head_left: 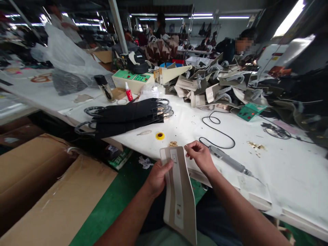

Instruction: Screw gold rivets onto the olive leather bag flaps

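Observation:
My left hand (158, 176) grips the left edge of a long beige panel (184, 191), thumb on top near a small slotted patch. The panel stands tilted over my lap at the table's edge. Beside its upper right corner, my right hand (201, 155) is closed in a pinch; what its fingertips hold is too small to make out. Just beyond the panel's top lies a little pile of gold-coloured metal pieces (172, 144), with a yellow round container (160, 136) to its left. A grey electric screwdriver (228, 160) with a black cord rests right of my right hand.
Black bag pieces (128, 114) lie on the white table (289, 171) at left. Behind are a red bottle (128, 92), a green control box (251, 111) and heaped beige pieces (212, 85). Cardboard boxes (77, 191) stand at lower left. A person (234, 44) is across the table.

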Available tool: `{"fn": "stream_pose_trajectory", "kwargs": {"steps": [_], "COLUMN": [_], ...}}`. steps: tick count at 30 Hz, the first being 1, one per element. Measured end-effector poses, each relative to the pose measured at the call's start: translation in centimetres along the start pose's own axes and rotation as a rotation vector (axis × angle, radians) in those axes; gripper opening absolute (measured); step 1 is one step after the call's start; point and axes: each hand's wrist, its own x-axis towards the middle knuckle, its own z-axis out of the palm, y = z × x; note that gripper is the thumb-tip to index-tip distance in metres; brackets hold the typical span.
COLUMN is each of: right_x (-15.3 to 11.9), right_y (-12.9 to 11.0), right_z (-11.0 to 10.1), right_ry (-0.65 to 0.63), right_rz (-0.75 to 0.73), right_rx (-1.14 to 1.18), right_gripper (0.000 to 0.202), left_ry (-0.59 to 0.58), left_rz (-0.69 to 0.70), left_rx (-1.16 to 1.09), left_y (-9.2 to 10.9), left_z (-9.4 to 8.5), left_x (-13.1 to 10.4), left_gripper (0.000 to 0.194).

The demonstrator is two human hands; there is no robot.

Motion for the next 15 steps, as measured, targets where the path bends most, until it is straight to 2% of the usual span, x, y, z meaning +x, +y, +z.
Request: {"fn": "stream_pose_trajectory", "kwargs": {"steps": [4, 7, 11, 15], "right_x": [-3.5, -5.5, -7.3, -8.7], "right_y": [-2.2, -2.9, -3.8, -5.2], "right_z": [0.0, -0.5, -2.5, -5.3], "right_ry": [0.072, 0.120, 0.198, 0.238], "right_rz": [-0.004, -0.018, -0.084, -0.088], "right_rx": [0.365, 0.504, 0.503, 0.443], "right_gripper": [0.027, 0.028, 0.029, 0.028], "left_ry": [-0.039, -0.080, -0.139, -0.167], "left_rz": [0.009, -0.032, -0.123, -0.118], "left_rx": [-0.016, -0.044, -0.065, 0.056], "left_y": [-0.6, -1.5, -2.7, -3.7], "left_z": [2.5, 4.6, 7.8, 10.6], "left_x": [0.6, 1.3, 2.0, 2.3], "left_gripper": [0.034, 0.032, 0.036, 0.039]}}
